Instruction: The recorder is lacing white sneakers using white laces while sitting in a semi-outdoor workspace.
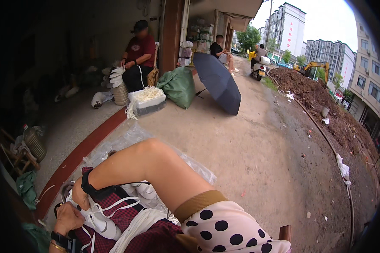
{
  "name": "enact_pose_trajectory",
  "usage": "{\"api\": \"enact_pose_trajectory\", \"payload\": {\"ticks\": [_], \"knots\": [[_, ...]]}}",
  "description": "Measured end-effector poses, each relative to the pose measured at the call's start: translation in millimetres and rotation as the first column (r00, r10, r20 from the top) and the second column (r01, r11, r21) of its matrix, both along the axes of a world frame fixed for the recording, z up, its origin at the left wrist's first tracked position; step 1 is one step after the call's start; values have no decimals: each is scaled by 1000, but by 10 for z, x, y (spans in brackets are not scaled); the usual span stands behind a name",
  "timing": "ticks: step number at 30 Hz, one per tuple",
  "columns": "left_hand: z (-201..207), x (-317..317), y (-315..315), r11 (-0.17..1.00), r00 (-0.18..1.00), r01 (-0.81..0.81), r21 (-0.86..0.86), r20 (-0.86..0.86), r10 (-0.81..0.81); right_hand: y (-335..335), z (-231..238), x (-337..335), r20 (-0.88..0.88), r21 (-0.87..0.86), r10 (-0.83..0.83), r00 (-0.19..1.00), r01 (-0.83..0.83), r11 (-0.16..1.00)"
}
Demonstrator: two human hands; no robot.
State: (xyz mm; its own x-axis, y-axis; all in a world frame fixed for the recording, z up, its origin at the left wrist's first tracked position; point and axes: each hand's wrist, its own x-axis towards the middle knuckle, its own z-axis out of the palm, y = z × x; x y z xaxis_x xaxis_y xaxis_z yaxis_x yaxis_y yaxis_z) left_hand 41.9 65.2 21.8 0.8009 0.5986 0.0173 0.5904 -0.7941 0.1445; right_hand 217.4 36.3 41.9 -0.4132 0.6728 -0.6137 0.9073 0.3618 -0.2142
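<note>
Over my lap, a white shoe lies tilted on a dark red checked cloth. My left hand, with a dark watch at its wrist, is closed at one end of the shoe. Close above it, my right hand reaches in from a raised elbow, its fingers bent round a white shoelace at the shoe's opening. The fingertips are partly hidden. Lace ends loop loosely beside the shoe. A bundle of white laces hangs over the cloth, and more white shoes show beyond my forearm.
Clear plastic sheeting spreads on the ground. Ahead stand a white box of laces, a green sack and an open dark umbrella. A seated person handles a lace. A hose runs along a dirt heap.
</note>
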Motion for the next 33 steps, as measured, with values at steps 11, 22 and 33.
{"api": "enact_pose_trajectory", "payload": {"ticks": [11,22,33], "knots": [[303,-136,-515,905,714,350,-242,695,-90,-485,-41,104,-752,289,-225,620,617,732],[280,-105,-598,533,743,360,-766,581,333,-700,169,145,-950,109,-80,302,561,820],[223,-17,-578,801,720,273,-533,666,198,-795,-102,382,-936,172,-80,341,647,743]]}}
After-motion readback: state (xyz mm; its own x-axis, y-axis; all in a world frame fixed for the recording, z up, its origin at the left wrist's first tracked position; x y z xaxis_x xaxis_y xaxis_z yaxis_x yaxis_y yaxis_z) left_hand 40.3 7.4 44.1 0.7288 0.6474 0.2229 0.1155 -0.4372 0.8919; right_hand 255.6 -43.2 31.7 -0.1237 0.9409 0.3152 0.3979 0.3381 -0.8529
